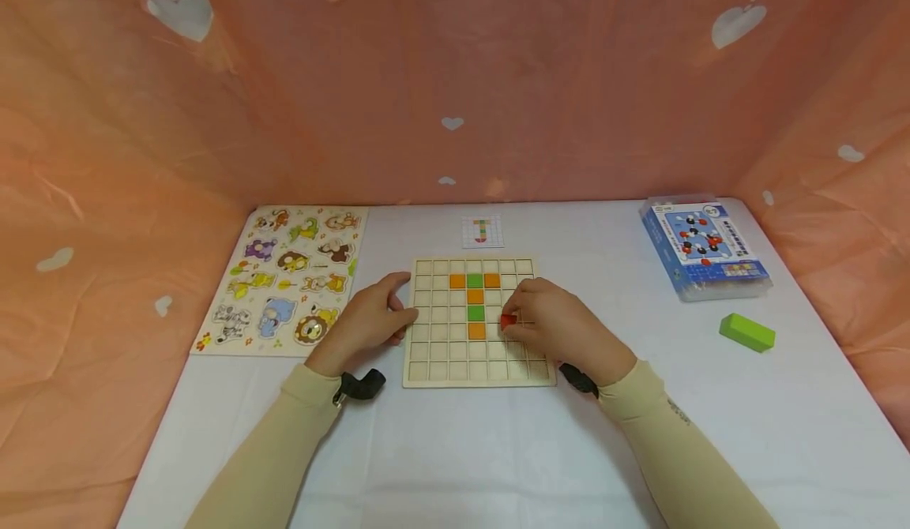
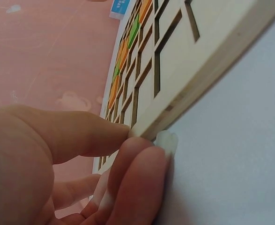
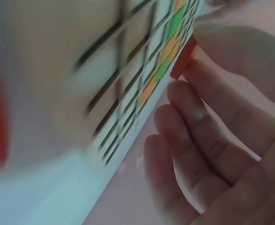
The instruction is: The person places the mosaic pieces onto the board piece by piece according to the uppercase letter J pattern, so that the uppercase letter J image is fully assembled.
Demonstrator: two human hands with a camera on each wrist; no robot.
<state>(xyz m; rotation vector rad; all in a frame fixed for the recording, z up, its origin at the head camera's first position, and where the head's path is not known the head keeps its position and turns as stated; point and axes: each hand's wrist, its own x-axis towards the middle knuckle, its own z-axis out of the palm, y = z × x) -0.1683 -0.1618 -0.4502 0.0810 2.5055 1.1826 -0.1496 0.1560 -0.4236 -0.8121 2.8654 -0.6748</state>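
Observation:
A wooden grid board [image 1: 439,349] lies flat on the table, with several orange tiles [image 1: 457,281] and two green tiles [image 1: 475,313] set into its squares in a T shape. My left hand [image 1: 366,317] pinches the board's left edge, thumb [image 2: 95,138] against the rim and fingertips low at its side. Over the right half of the board, my right hand [image 1: 558,325] holds a small red tile [image 1: 508,320] between thumb and forefinger. In the right wrist view the red tile [image 3: 184,58] is tilted close over the grid, and the other fingers curve loosely below.
A small pattern card [image 1: 483,231] lies behind the board. An animal puzzle board [image 1: 280,281] is at the left. A blue-and-white boxed set [image 1: 704,249] stands at the back right, with a green block [image 1: 747,332] in front of it. A pink curtain [image 1: 455,79] closes off the back.

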